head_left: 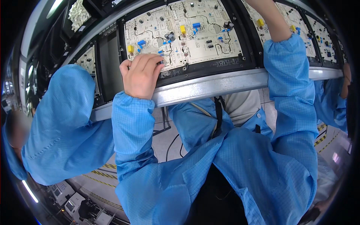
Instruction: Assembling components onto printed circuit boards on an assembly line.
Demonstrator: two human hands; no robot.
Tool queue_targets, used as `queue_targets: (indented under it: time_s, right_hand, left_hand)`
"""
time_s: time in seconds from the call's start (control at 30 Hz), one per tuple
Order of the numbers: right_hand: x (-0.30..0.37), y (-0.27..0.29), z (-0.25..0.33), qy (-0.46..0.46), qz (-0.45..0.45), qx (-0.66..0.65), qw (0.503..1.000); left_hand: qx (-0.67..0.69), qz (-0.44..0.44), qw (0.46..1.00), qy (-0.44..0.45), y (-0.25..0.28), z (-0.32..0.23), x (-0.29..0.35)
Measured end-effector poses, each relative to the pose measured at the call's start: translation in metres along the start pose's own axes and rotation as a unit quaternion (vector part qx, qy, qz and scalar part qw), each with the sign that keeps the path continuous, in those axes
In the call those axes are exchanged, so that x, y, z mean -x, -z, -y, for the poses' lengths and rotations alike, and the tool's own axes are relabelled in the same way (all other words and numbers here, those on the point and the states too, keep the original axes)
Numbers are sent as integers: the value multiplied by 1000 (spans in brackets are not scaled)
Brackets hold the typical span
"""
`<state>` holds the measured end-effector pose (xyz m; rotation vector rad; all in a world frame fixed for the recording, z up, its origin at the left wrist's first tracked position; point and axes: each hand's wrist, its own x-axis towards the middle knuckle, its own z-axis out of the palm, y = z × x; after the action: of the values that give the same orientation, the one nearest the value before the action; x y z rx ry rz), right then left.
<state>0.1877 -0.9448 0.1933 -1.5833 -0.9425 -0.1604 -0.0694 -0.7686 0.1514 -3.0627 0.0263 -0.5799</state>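
Note:
My left hand is at the near left corner of a pale circuit board, fingers curled and thumb drawn close to the index finger. A small dark thing shows at those fingertips; what it is I cannot make out. The board carries yellow blocks, blue parts and dark cylindrical capacitors. It lies in a black frame. My right arm reaches far to the right over another board; only the wrist side of my right hand shows, its fingers cut off by the upper edge.
A metal rail runs along the line's near side. More populated boards sit in frames to the right. A co-worker's blue sleeve is close on my left, and another worker's sleeve at far right. White parts lie upper left.

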Motion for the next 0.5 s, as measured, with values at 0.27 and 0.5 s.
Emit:
queue_targets:
  time_s: [0.27, 0.5]
  right_hand:
    - [7, -3, 5, 5, 22, 21, 1000]
    - [16, -6, 15, -21, 60, 14, 998]
  left_hand:
    - [-56, 0, 998, -5, -1, -3, 3]
    - [-80, 3, 997, -22, -1, -6, 2]
